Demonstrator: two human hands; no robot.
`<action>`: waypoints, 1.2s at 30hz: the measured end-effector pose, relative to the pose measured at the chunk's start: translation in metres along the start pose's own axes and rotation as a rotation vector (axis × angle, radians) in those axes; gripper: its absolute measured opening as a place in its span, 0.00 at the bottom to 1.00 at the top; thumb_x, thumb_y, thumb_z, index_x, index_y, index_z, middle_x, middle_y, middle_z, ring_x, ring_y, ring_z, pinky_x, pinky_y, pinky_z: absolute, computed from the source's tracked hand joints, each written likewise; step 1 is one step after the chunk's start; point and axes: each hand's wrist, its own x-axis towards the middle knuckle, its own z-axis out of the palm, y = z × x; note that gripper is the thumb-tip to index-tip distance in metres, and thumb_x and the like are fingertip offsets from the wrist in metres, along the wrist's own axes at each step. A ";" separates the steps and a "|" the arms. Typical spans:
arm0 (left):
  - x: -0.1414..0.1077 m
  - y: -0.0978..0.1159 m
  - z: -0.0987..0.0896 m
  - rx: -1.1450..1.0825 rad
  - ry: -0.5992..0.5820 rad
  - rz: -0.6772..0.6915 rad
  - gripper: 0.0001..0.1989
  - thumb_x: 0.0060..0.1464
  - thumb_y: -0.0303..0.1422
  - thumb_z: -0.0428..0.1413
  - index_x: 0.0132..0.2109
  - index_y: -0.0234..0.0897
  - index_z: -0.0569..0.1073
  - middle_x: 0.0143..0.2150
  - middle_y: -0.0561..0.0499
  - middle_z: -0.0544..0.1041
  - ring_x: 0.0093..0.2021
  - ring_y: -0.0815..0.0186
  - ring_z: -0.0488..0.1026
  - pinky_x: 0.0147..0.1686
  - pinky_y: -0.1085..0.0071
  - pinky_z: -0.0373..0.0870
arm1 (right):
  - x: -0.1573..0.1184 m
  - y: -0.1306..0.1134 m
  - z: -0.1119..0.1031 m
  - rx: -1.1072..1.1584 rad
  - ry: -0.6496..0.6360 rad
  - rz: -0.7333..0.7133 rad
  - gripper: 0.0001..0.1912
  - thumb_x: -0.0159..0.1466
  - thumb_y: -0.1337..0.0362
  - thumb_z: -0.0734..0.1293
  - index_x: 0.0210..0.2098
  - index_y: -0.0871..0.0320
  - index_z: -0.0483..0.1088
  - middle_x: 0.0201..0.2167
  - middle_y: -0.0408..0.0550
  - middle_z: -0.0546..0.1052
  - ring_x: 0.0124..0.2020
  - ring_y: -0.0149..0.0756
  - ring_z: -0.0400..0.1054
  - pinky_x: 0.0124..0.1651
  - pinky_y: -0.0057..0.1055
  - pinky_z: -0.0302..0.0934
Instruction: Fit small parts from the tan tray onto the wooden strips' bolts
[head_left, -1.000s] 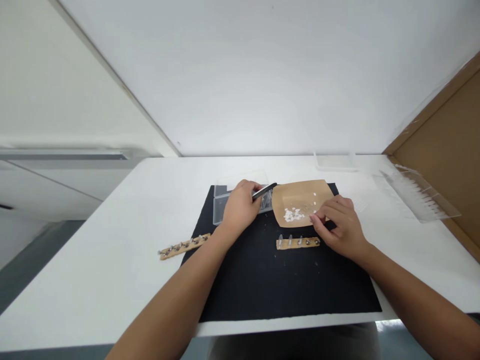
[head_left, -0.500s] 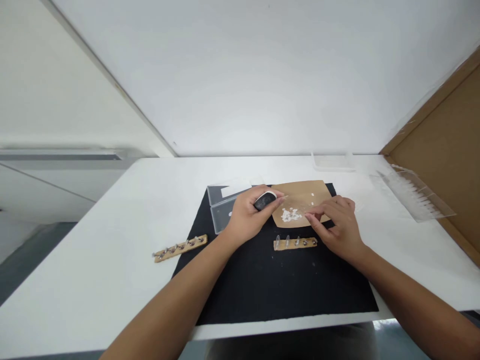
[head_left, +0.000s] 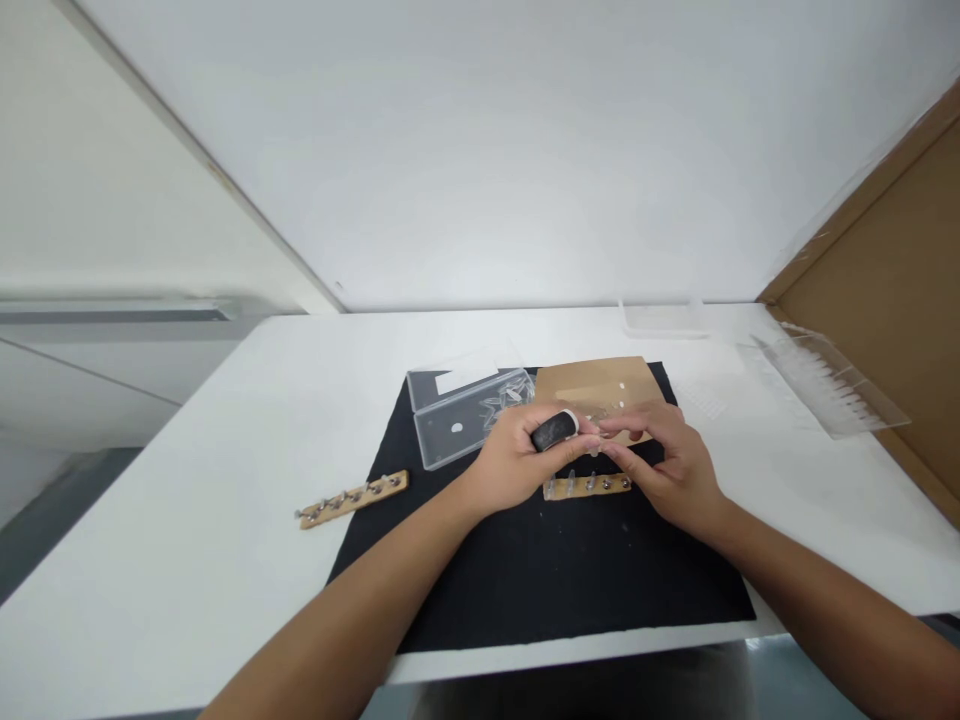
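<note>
My left hand (head_left: 517, 455) is closed around a black oval object with a white rim (head_left: 554, 431), its thumb and forefinger pinched together. My right hand (head_left: 660, 455) meets it fingertip to fingertip; something small and clear shows between them, too tiny to name. Just below the hands lies a wooden strip (head_left: 582, 488) bearing several small metal pieces and clear tips. Behind them is a brown card (head_left: 585, 377) with white bits on it, partly hidden by the fingers. A clear open case (head_left: 439, 440) at the left holds several clear slivers.
A black mat (head_left: 555, 580) covers part of the white table (head_left: 225, 560). Another wooden strip (head_left: 352, 500) crosses the mat's left edge. Clear trays (head_left: 664, 322) (head_left: 832, 390) lie at the back and right, near a brown board (head_left: 892, 270).
Both hands have come together above the wooden strip, my left hand moving right. The clear slivers in the case are now uncovered. The camera view has shifted slightly.
</note>
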 end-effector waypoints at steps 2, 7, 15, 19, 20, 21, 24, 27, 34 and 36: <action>0.000 0.001 0.000 0.002 -0.022 0.000 0.11 0.63 0.41 0.65 0.40 0.37 0.82 0.37 0.48 0.84 0.32 0.67 0.79 0.29 0.74 0.74 | 0.000 0.000 0.001 0.035 -0.012 0.000 0.05 0.72 0.60 0.72 0.48 0.47 0.78 0.43 0.43 0.84 0.45 0.40 0.76 0.48 0.43 0.66; 0.000 0.002 -0.001 0.046 -0.041 0.027 0.10 0.64 0.40 0.65 0.40 0.37 0.81 0.35 0.49 0.84 0.34 0.66 0.80 0.33 0.72 0.75 | 0.001 -0.001 0.001 0.191 -0.034 0.060 0.01 0.72 0.61 0.72 0.43 0.49 0.78 0.38 0.43 0.82 0.36 0.35 0.73 0.40 0.36 0.68; -0.001 0.001 -0.002 0.122 -0.036 0.141 0.06 0.65 0.33 0.63 0.47 0.38 0.82 0.41 0.47 0.84 0.38 0.66 0.80 0.42 0.69 0.77 | 0.002 -0.002 -0.002 0.233 -0.084 0.120 0.02 0.72 0.61 0.72 0.42 0.51 0.78 0.35 0.41 0.80 0.32 0.32 0.68 0.36 0.33 0.64; 0.000 -0.001 -0.002 0.102 -0.050 0.203 0.07 0.66 0.33 0.62 0.48 0.39 0.83 0.40 0.47 0.84 0.38 0.65 0.80 0.41 0.69 0.77 | 0.000 -0.002 -0.002 0.253 -0.105 0.167 0.04 0.71 0.59 0.72 0.43 0.50 0.78 0.34 0.42 0.80 0.32 0.33 0.68 0.35 0.33 0.65; 0.001 -0.002 -0.002 0.098 -0.052 0.215 0.07 0.66 0.33 0.62 0.47 0.39 0.84 0.39 0.47 0.84 0.38 0.65 0.80 0.41 0.68 0.77 | 0.000 -0.001 -0.002 0.264 -0.103 0.178 0.04 0.71 0.58 0.73 0.44 0.50 0.78 0.35 0.42 0.80 0.32 0.33 0.68 0.36 0.33 0.65; 0.001 -0.002 -0.002 0.094 -0.049 0.226 0.06 0.67 0.33 0.62 0.46 0.40 0.84 0.39 0.47 0.84 0.37 0.65 0.80 0.41 0.68 0.77 | -0.001 -0.001 -0.003 0.276 -0.095 0.187 0.06 0.71 0.58 0.73 0.45 0.50 0.77 0.35 0.42 0.80 0.32 0.33 0.68 0.36 0.33 0.66; 0.002 -0.003 -0.002 0.098 -0.034 0.240 0.05 0.66 0.32 0.62 0.45 0.40 0.83 0.38 0.47 0.83 0.38 0.65 0.79 0.42 0.67 0.77 | -0.001 0.000 -0.004 0.294 -0.082 0.169 0.07 0.70 0.58 0.74 0.45 0.50 0.76 0.36 0.43 0.80 0.33 0.33 0.69 0.36 0.34 0.67; 0.001 -0.004 -0.002 0.111 -0.008 0.237 0.04 0.66 0.32 0.62 0.44 0.39 0.82 0.38 0.47 0.83 0.38 0.64 0.79 0.41 0.66 0.78 | 0.001 -0.001 -0.006 0.257 -0.120 0.087 0.07 0.68 0.59 0.75 0.44 0.50 0.76 0.38 0.44 0.81 0.35 0.35 0.71 0.38 0.36 0.68; 0.001 -0.005 -0.002 0.119 0.008 0.230 0.04 0.66 0.31 0.62 0.43 0.38 0.82 0.38 0.47 0.82 0.37 0.65 0.79 0.41 0.68 0.77 | 0.006 -0.003 -0.009 -0.025 -0.019 -0.294 0.11 0.68 0.67 0.76 0.47 0.47 0.76 0.38 0.41 0.84 0.36 0.36 0.77 0.43 0.41 0.68; 0.001 -0.004 -0.001 0.119 -0.003 0.242 0.03 0.66 0.30 0.62 0.43 0.38 0.82 0.38 0.48 0.81 0.37 0.66 0.79 0.41 0.69 0.76 | 0.006 -0.002 -0.010 -0.075 0.022 -0.336 0.13 0.67 0.68 0.77 0.48 0.47 0.77 0.39 0.41 0.85 0.37 0.37 0.78 0.43 0.41 0.67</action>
